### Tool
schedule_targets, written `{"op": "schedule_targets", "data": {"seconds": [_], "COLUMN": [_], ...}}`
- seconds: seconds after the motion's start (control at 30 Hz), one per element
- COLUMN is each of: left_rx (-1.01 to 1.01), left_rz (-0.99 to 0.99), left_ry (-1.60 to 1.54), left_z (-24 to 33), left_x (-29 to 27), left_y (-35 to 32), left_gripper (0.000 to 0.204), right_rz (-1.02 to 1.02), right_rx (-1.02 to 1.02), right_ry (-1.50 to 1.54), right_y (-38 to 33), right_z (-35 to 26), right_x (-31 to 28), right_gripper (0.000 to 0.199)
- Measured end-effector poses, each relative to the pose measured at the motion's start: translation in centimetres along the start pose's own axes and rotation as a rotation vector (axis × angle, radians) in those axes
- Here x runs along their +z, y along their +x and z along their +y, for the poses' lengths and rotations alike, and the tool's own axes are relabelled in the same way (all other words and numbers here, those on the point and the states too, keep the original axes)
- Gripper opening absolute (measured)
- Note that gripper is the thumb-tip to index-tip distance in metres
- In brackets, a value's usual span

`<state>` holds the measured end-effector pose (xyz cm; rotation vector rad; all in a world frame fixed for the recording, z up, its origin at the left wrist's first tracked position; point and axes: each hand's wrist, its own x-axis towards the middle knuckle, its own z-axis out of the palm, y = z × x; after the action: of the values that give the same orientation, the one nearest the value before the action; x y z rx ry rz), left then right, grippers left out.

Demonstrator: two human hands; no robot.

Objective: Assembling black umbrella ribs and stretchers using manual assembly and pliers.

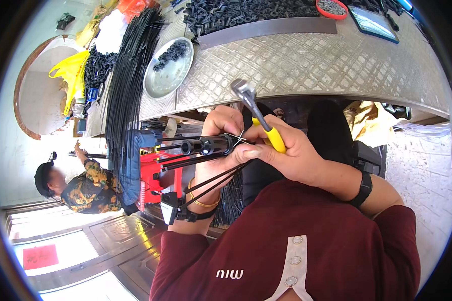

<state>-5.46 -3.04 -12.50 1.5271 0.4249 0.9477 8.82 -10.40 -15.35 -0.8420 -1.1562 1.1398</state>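
In the head view, the left hand (221,131) is clenching around a black tubular hub (206,146) with thin black rods (186,161) fanning out of it, just below the metal table (311,65) edge. The right hand (286,150) is gripping yellow-handled pliers (256,113), jaws pointing up toward the table. A steel dish (160,83) of black parts is sitting beside a long rod bundle (130,75). Another person (85,185) is sitting at far left.
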Motion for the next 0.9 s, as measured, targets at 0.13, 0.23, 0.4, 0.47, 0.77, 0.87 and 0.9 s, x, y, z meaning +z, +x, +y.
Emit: {"op": "schedule_targets", "data": {"seconds": [0.13,0.23,0.4,0.47,0.77,0.87,0.9], "left_rx": [-0.008,0.006,0.029,0.028,-0.059,-0.136,-0.135], "left_rz": [-0.013,-0.031,-0.056,-0.108,-0.078,0.002,0.002], "left_ry": [-0.009,0.006,0.004,-0.006,-0.048,-0.111,-0.11], "left_z": [0.1,0.2,0.2,0.3,0.8,1.7,1.7], "left_x": [-0.4,-0.4,-0.3,-0.4,0.0,0.7,0.7], "left_y": [-0.1,-0.1,0.0,0.1,-0.3,-0.7,-0.7], "left_gripper": [0.042,0.042,0.042,0.042,0.039,0.038,0.038], "right_rz": [0.037,0.055,0.036,0.043,0.021,0.028,0.036], "right_rx": [-0.02,-0.012,-0.038,-0.017,-0.119,-0.189,-0.191], "right_ry": [-0.002,0.057,-0.069,-0.025,-0.166,-0.282,-0.322], "right_y": [0.2,0.2,0.3,0.3,0.9,0.8,0.8], "right_z": [0.1,0.0,-0.1,-0.4,-0.7,-0.9,-1.0], "right_x": [0.3,0.4,0.3,0.5,0.2,0.3,0.3], "right_gripper": [0.021,0.02,0.017,0.016,0.016,0.018,0.02]}}
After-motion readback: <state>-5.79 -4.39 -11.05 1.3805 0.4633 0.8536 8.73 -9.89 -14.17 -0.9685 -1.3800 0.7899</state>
